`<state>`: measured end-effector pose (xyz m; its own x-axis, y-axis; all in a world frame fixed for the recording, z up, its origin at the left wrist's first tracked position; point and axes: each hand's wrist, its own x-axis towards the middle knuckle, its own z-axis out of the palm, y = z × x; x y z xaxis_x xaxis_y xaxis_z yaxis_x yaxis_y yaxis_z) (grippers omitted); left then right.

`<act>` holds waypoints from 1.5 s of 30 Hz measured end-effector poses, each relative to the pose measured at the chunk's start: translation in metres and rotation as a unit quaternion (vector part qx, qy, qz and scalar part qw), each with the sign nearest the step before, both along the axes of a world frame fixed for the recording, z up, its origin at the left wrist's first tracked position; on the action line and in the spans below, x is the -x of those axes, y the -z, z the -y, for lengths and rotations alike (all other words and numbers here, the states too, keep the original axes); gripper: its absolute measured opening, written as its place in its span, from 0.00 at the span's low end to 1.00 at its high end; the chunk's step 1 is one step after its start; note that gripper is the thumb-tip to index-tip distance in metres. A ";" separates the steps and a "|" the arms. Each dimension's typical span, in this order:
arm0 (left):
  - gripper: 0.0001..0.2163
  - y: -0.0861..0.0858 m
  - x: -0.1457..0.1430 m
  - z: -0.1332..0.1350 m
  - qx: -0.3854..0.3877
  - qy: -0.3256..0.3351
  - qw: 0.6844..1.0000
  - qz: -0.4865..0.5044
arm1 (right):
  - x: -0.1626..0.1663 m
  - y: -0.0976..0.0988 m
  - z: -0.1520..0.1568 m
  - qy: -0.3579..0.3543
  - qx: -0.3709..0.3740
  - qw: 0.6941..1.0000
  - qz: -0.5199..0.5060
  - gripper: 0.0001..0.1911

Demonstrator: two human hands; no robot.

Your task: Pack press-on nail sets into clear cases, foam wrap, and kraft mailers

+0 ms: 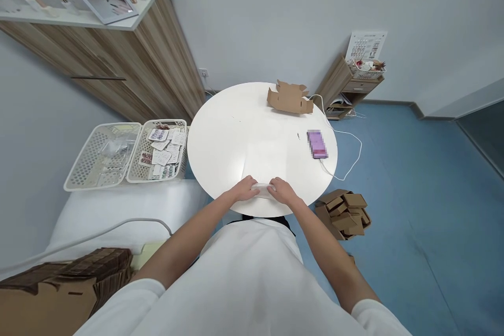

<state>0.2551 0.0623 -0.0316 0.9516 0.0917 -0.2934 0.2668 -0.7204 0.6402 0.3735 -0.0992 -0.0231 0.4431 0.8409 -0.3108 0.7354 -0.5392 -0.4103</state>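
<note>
Near the front rim of the round white table, my left hand and my right hand are closed on opposite ends of a white, paper-like sheet. Its near part looks folded or rolled into a narrow strip between my thumbs. Beyond my fingers the sheet seems to lie flat, pale against the tabletop. Toward the far side of the table sits an unfolded brown cardboard box. A phone with a purple screen lies to the right, with a white cable attached.
On the left, two white plastic baskets stand side by side; one holds several small packs. Stacked flat cardboard is at lower left. On the blue floor, a carton is filled with small brown boxes. A wooden cabinet stands behind.
</note>
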 end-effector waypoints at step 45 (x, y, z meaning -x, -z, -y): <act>0.18 -0.008 0.021 0.010 -0.019 0.016 0.999 -0.022 | 0.011 -0.002 0.014 -0.016 -0.051 0.989 -0.139 0.11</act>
